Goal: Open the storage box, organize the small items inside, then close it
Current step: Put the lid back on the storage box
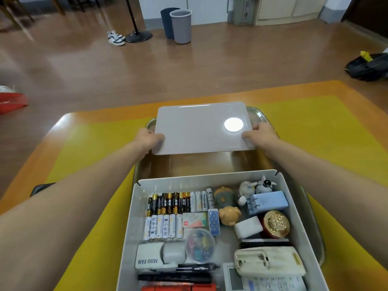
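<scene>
Both hands point(150, 139) grip lid point(201, 128) (box point(294, 206) nearer)

Bright, even indoor light from overhead. A round white glare spot sits on the grey lid point(201, 129), and the wooden floor point(84, 66) shows broad pale sheen. Shadows are soft and faint. Wide-angle bending curves the worktop point(315, 127) edges and stretches the forearms at the lower corners. Far background slightly soft; small labels blurred.
</scene>
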`<state>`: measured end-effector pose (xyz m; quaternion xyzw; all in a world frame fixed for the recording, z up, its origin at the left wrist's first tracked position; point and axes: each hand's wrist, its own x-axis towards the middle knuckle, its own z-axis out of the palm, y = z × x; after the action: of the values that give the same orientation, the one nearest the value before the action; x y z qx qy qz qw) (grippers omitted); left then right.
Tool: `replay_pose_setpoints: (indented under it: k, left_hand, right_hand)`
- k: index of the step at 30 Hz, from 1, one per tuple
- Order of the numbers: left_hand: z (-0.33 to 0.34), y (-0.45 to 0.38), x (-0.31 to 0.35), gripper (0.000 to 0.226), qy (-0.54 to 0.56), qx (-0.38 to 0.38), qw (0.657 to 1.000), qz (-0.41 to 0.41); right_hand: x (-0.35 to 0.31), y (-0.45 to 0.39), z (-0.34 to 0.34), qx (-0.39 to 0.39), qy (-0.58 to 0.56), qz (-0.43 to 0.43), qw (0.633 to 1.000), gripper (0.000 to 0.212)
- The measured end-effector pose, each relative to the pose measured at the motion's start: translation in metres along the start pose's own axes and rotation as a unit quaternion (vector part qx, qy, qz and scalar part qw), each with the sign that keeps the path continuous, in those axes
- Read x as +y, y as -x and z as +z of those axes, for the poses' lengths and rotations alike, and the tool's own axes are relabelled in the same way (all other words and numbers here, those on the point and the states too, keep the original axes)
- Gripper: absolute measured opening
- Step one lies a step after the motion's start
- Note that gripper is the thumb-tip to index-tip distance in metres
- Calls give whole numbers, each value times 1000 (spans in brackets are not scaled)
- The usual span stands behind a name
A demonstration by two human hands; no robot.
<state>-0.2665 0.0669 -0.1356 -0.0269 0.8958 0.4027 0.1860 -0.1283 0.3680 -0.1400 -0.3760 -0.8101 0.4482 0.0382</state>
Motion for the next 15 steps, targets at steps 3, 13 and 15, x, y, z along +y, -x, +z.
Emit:
replay_pose_setpoints:
  k: [3, 13, 15]
  left_hand:
    - [4, -1, -1, 41, 0, 7, 1000, 2]
    - [-15, 61, 15, 32, -14, 200, 969, 145]
    - [-18, 85, 19, 30, -4, 207, 964, 165]
  right_hand:
    - [1, -8, 3, 2, -29, -4, 1000, 17]
    - [4, 46, -44, 34, -175, -68, 982, 47]
    - [8, 66, -54, 55, -199, -96, 974, 38]
